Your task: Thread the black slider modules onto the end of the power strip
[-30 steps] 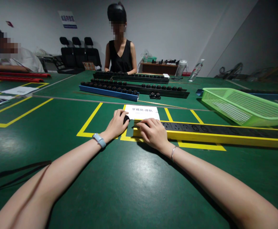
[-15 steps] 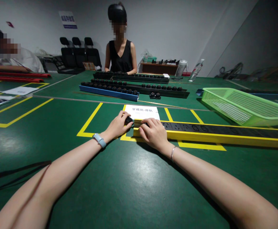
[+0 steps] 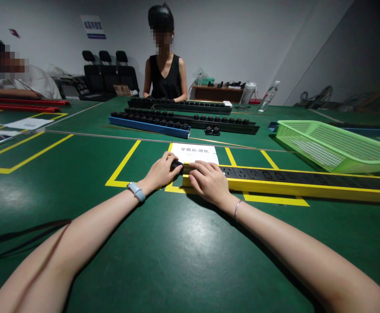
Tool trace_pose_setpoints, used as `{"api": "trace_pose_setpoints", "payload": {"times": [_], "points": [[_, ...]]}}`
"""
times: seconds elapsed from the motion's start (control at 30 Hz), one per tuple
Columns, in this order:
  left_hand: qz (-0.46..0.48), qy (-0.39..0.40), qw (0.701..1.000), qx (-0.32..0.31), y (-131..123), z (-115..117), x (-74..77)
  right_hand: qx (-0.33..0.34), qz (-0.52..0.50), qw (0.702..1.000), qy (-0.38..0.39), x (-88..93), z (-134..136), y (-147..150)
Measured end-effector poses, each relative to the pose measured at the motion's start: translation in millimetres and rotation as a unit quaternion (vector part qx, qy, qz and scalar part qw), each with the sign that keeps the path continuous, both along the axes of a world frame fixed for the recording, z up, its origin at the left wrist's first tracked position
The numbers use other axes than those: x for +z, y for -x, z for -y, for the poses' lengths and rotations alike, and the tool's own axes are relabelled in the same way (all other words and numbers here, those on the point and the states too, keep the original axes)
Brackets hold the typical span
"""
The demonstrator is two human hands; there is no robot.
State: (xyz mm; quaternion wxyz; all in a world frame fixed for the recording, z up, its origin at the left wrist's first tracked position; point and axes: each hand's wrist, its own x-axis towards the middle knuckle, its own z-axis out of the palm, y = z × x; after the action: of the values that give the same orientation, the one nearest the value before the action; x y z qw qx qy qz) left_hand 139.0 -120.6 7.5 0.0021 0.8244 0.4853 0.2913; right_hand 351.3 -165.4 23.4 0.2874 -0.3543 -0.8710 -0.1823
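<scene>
My left hand (image 3: 162, 170) is closed in a pinch on a small black socket module (image 3: 177, 164), most of it covered by the fingers. The module is at the left end of a long yellow rail (image 3: 274, 187); whether part of it is inside the channel I cannot tell. My right hand (image 3: 211, 180) is closed over that same end, fingers across the top and thumb at the near side. To the right of this hand, black socket modules (image 3: 255, 174) sit in a row along the rail's channel.
A green basket (image 3: 327, 148) stands behind the rail at right. Beyond a printed paper sheet (image 3: 194, 152) lie a blue rail (image 3: 149, 127) and dark rails with black modules. A person (image 3: 165, 78) sits opposite; another person (image 3: 23, 82) is at far left, near red rails (image 3: 23, 108).
The module in my left hand has shifted slightly right, closing the gap to the rail end. My right fingers have moved a little to the left on the rail.
</scene>
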Motion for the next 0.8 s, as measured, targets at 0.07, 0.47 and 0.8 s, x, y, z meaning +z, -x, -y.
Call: {"api": "trace_pose_setpoints", "payload": {"times": [0.07, 0.47, 0.8], "points": [[-0.003, -0.001, 1.0, 0.002, -0.2, -0.1, -0.2, 0.0, 0.01, 1.0, 0.009, 1.0, 1.2, 0.0], [-0.011, 0.004, 1.0, 0.004, -1.3, 1.1, 1.1, 0.018, 0.059, 0.997, 0.037, 5.4, 2.8, -2.2], [0.008, 0.004, 1.0, 0.018, -1.2, 2.2, 2.5, 0.004, 0.015, 1.0, 0.026, -1.5, 0.3, 0.7]]}}
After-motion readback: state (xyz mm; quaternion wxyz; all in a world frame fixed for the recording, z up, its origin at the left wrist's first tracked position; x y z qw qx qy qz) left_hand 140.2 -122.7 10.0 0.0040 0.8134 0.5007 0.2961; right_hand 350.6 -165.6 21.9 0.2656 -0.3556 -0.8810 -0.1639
